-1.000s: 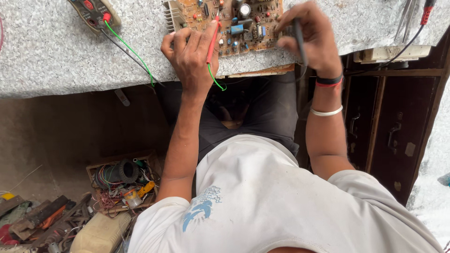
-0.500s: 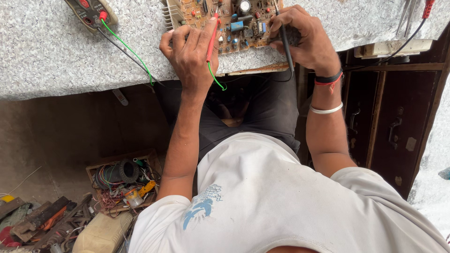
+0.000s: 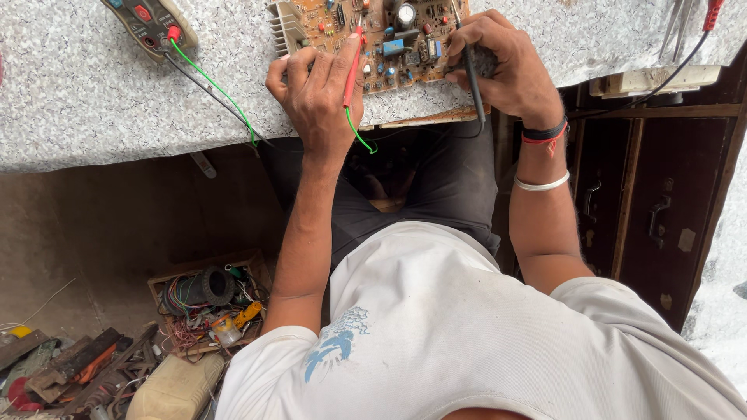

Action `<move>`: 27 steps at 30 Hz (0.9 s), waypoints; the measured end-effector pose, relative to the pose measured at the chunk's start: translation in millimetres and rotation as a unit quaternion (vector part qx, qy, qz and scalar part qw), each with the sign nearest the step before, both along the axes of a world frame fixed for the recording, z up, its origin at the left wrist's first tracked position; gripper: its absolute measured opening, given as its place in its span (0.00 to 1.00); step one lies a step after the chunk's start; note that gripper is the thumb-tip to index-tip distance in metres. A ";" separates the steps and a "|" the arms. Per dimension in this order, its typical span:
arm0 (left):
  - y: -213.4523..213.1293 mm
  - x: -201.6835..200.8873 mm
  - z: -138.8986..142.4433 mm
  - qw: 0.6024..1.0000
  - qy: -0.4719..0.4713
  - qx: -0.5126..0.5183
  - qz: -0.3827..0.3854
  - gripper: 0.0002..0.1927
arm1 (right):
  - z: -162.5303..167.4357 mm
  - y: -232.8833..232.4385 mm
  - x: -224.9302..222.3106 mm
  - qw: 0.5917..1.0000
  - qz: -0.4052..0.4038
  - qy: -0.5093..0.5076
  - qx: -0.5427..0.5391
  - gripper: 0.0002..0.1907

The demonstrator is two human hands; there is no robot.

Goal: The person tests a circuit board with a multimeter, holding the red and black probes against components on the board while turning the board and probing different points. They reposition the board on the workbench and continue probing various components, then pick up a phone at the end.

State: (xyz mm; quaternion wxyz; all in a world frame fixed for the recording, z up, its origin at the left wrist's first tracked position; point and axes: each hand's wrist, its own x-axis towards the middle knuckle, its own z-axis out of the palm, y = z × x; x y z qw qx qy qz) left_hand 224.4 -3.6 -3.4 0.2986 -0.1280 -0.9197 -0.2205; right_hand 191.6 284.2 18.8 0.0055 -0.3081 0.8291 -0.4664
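At the worktop's [image 3: 93, 101] near edge, the left hand [image 3: 315, 97] is pinching a red probe [image 3: 352, 66] and the right hand [image 3: 506, 66] is gripping a black probe [image 3: 469, 74], both fingers clamped, over the circuit board [image 3: 373, 39].

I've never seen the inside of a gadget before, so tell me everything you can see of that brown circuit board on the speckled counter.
The circuit board is tan-brown, flat and lies near the speckled counter's front edge, its far part cut off by the picture. It is crowded with small parts: a silver-topped cylinder, blue blocks, and a finned metal piece at its left end. The left hand rests at its near edge, holding a red probe onto it; the right hand holds a black probe at its right side.
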 end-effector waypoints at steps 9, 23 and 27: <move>-0.4 -0.7 0.0 1.000 -0.002 0.001 0.001 0.16 | -5.8 0.8 -1.9 1.000 -0.002 -0.012 -0.009 0.20; 0.4 -1.7 -1.2 1.000 -0.001 -0.008 0.008 0.15 | -10.3 3.3 -4.3 1.000 0.002 -0.005 -0.004 0.19; 1.1 -2.6 -1.7 1.000 0.000 -0.004 0.010 0.16 | -7.3 2.5 -2.2 1.000 -0.002 -0.015 -0.006 0.20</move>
